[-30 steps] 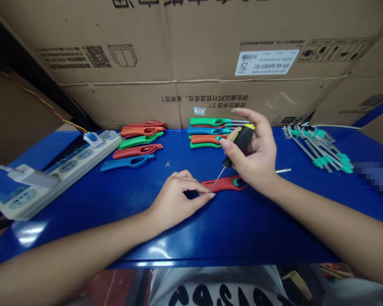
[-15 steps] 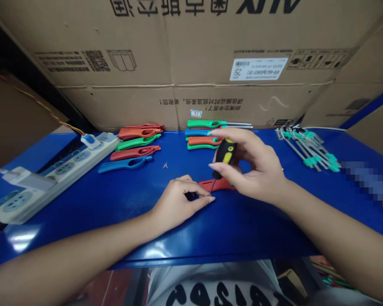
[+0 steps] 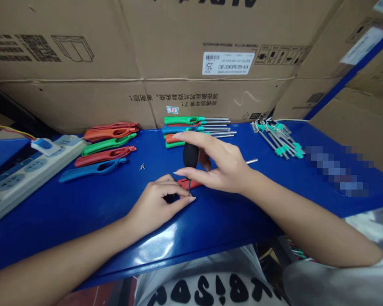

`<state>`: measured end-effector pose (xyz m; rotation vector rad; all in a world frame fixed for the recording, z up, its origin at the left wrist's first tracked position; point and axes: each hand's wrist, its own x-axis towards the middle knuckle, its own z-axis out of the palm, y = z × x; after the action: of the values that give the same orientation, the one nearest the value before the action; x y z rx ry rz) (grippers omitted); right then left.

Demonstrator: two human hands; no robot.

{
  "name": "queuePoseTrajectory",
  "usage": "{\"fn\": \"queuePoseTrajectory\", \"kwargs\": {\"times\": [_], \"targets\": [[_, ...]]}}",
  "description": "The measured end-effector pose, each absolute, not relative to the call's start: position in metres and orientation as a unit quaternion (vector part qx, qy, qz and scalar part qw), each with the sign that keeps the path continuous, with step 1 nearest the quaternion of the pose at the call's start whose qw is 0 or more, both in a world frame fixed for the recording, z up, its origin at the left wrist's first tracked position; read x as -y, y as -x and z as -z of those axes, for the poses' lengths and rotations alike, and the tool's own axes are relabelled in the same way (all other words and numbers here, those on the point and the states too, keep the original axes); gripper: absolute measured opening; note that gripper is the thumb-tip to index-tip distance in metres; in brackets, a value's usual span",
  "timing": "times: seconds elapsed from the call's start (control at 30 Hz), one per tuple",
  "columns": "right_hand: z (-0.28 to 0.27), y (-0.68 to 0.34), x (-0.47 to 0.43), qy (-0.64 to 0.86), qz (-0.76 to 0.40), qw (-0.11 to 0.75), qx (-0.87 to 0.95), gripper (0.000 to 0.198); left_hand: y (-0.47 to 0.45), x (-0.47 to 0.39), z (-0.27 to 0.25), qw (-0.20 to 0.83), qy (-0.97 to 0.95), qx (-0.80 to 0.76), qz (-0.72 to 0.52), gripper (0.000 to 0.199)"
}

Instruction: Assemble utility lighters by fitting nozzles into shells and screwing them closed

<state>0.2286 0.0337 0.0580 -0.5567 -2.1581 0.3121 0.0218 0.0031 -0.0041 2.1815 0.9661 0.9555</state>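
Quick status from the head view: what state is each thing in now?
Right hand: closed on the screwdriver
Screwdriver: near upright, tip down
Left hand: finger and thumb together at the tip; anything pinched is too small to tell
Red handle: lying flat, partly hidden
Small screws: loose, scattered
Rodless handles: in a row
Rodded handles: grouped
Loose rods: heaped
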Motion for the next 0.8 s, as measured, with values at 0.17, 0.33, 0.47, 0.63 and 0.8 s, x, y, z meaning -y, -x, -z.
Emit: {"fn": "queuePoseTrajectory", "kwargs": {"times": [0.17, 0.33, 0.47, 0.63, 0.8], "targets": [[-0.064, -0.224, -0.025, 0.226, -0.17, 0.398, 0.873, 0.052, -0.019, -0.005, 0.006, 0.261, -0.826, -0.348, -0.358, 0.007], [-0.06, -0.224, -0.028, 0.25, -0.134, 0.433, 0.855, 0.048, -0.017, -0.006, -0.001, 0.219, -0.824, -0.346, -0.391, 0.016], [-0.053, -0.229, -0.034, 0.281, -0.051, 0.485, 0.826, 0.049, -0.017, -0.009, -0.006, 0.189, -0.828, -0.369, -0.378, 0.04], [-0.049, -0.232, -0.038, 0.261, 0.001, 0.51, 0.82, 0.054, -0.017, -0.009, 0.0, 0.218, -0.828, -0.388, -0.342, 0.048], [-0.045, -0.228, -0.037, 0.26, -0.037, 0.522, 0.811, 0.056, -0.017, -0.008, 0.005, 0.237, -0.823, -0.378, -0.352, 0.046]]}}
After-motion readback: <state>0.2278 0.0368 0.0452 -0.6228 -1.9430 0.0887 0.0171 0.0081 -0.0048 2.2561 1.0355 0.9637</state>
